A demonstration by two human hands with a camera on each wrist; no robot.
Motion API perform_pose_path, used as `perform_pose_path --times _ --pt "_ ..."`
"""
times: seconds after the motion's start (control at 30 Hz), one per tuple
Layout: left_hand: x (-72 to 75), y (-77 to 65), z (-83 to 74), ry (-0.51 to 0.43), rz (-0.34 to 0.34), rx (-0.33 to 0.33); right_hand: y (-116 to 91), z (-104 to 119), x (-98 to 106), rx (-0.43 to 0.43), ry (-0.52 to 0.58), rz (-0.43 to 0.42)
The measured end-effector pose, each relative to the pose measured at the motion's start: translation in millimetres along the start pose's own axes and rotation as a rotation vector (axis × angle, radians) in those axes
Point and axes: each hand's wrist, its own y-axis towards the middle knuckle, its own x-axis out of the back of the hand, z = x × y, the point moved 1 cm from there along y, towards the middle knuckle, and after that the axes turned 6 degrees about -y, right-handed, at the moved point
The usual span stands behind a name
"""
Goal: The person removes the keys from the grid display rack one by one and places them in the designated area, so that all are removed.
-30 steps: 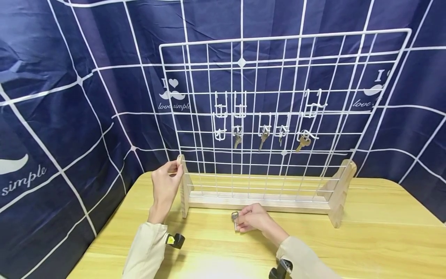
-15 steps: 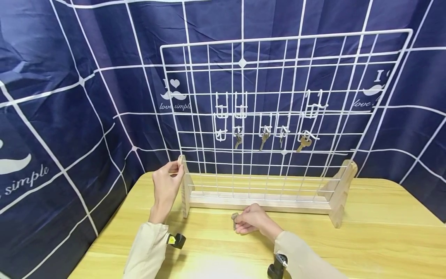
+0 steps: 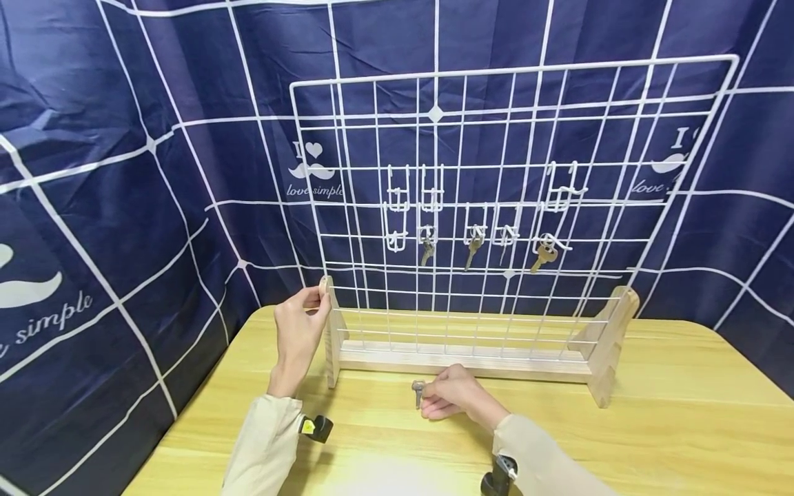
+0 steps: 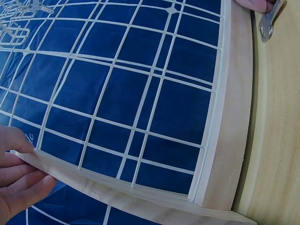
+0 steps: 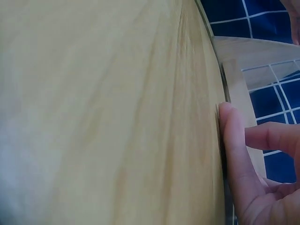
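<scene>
My left hand [image 3: 299, 331] pinches the top of the left wooden side piece [image 3: 331, 331] of a stand. In the left wrist view its thumb and fingers lie on either side of that wood [image 4: 93, 180]. Low in front of the stand's base bar, my right hand [image 3: 455, 393] holds a silver key [image 3: 418, 391] between thumb and fingers, its head up and blade down. The left wrist view catches this key [image 4: 268, 26] at the upper right. In the right wrist view the right hand [image 5: 262, 173] is beside the base bar, its thumb and a finger extended.
A white wire grid [image 3: 515, 117] rises from the stand. Several white hooks hang on it, some bare, like the hook [image 3: 395, 238] at lower left. Others carry keys, among them a brass key [image 3: 544, 255]. A blue checked curtain [image 3: 205, 227] surrounds the wooden table [image 3: 682, 386].
The key in my right hand has turned slightly and looks shorter from above. My left hand stays on the stand's side piece. The head view has shifted a little.
</scene>
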Motion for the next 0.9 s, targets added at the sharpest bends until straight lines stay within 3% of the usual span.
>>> perform_pose_path --times 0.2,0.37,0.53,0.7,0.9 --pt "-0.4 -0.1 -1.4 0.003 0.006 -0.001 -6 3 4 0.015 0.001 -0.009" --pt "-0.5 -0.4 -1.7 -0.012 0.012 0.018 -13 17 9 0.091 0.021 -0.066" --pt "-0.9 -0.3 -2.5 -0.018 0.015 0.023 -26 50 18 0.217 0.001 -0.233" --pt "-1.6 0.3 -2.9 -0.018 0.005 0.015 -38 82 31 0.401 -0.051 -0.384" --pt "-1.4 0.1 -0.5 -0.018 0.001 0.014 -46 102 41 0.58 -0.119 -0.557"
